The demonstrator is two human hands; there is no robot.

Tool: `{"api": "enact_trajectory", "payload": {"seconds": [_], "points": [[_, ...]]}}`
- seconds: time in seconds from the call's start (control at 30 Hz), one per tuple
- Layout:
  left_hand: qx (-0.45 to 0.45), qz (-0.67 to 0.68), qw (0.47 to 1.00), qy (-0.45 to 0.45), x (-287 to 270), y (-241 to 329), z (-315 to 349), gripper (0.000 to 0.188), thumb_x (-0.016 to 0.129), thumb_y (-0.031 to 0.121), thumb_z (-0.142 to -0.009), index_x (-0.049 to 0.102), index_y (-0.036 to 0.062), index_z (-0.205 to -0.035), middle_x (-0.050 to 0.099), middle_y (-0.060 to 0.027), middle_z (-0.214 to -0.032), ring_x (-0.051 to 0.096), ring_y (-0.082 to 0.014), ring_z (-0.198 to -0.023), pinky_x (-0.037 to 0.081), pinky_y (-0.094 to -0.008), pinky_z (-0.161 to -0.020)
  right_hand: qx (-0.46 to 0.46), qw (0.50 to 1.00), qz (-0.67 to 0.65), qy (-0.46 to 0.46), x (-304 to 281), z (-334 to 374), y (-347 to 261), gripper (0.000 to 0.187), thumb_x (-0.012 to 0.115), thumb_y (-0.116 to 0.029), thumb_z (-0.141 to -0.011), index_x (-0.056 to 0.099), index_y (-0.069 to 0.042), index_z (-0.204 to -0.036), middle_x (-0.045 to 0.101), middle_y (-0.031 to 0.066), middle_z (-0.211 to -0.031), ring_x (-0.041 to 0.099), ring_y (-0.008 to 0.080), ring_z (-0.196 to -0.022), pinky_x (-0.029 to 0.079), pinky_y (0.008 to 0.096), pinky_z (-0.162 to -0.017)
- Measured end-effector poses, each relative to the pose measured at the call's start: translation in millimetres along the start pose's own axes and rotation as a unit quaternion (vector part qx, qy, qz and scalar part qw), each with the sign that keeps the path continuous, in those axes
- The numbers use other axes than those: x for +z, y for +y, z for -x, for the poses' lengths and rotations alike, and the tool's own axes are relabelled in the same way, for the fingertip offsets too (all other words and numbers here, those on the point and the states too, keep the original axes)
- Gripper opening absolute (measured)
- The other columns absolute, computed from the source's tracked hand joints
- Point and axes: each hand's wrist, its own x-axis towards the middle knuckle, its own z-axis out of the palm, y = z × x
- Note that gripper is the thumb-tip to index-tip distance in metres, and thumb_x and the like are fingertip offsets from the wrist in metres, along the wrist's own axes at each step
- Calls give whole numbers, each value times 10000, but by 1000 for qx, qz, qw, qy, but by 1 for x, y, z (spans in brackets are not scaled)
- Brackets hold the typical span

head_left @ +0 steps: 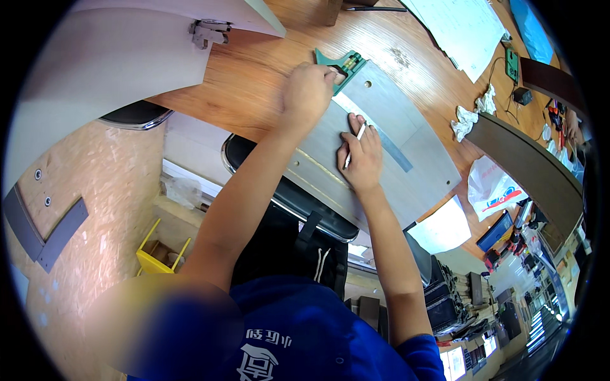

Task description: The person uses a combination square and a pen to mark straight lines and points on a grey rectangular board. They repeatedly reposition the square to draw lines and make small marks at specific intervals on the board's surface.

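Observation:
A grey board (416, 117) with small round holes and a groove along its near side lies on the wooden table. Across it rests a combination square (357, 62) with a green head set against the board's left end. Its steel blade (395, 152) reaches to the right over the board. My left hand (309, 92) is closed on the green head. Lower right of it, my right hand (363, 159) grips a slim white pen (361, 131) and lies on the board just on the near side of the blade. The pen's tip is too small to make out.
A white panel with a metal hinge (210, 33) stands at the left. Paper sheets (467, 38), crumpled tissues (465, 120), a plastic bag (492, 187) and a dark brown panel (527, 162) are on the right. A black pen (378, 9) lies at the back. Below is a yellow stool (154, 261).

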Motion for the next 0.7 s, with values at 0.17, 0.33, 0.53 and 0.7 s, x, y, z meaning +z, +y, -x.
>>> {"api": "enact_trajectory", "payload": {"seconds": [0.17, 0.33, 0.53, 0.7], "points": [[7, -4, 1000, -5, -1, -1, -2, 257, 695, 255, -974, 804, 37, -1057, 735, -254, -987, 695, -432, -944, 551, -492, -862, 4, 1000, -5, -10, 1, 0, 0, 279, 715, -41, -774, 673, -75, -1048, 625, 152, -1482, 589, 354, -1370, 465, 541, -1130], [16, -12, 1000, -10, 1, -3, -4, 267, 695, 261, -977, 800, 22, -1036, 735, -258, -965, 701, -433, -909, 557, -487, -827, 8, 1000, -10, 0, 1, 1, 1, 281, 723, -40, -770, 674, -82, -1043, 623, 138, -1487, 585, 339, -1373, 462, 538, -1137], [19, -3, 1000, -13, -2, -4, -6, 295, 710, 299, -974, 802, 24, -1031, 744, -247, -935, 715, -413, -854, 565, -461, -778, 11, 1000, -11, -10, -1, 2, 1, 276, 734, -52, -769, 668, -88, -1035, 615, 134, -1499, 578, 336, -1380, 457, 536, -1145], [-23, 32, 996, -78, -12, 0, -9, 322, 729, 326, -964, 802, 24, -1045, 766, -213, -916, 738, -371, -820, 570, -426, -749, 11, 1000, -15, -11, 0, 3, 3, 274, 736, -58, -769, 659, -87, -1031, 599, 133, -1517, 577, 348, -1379, 456, 536, -1149]]}}
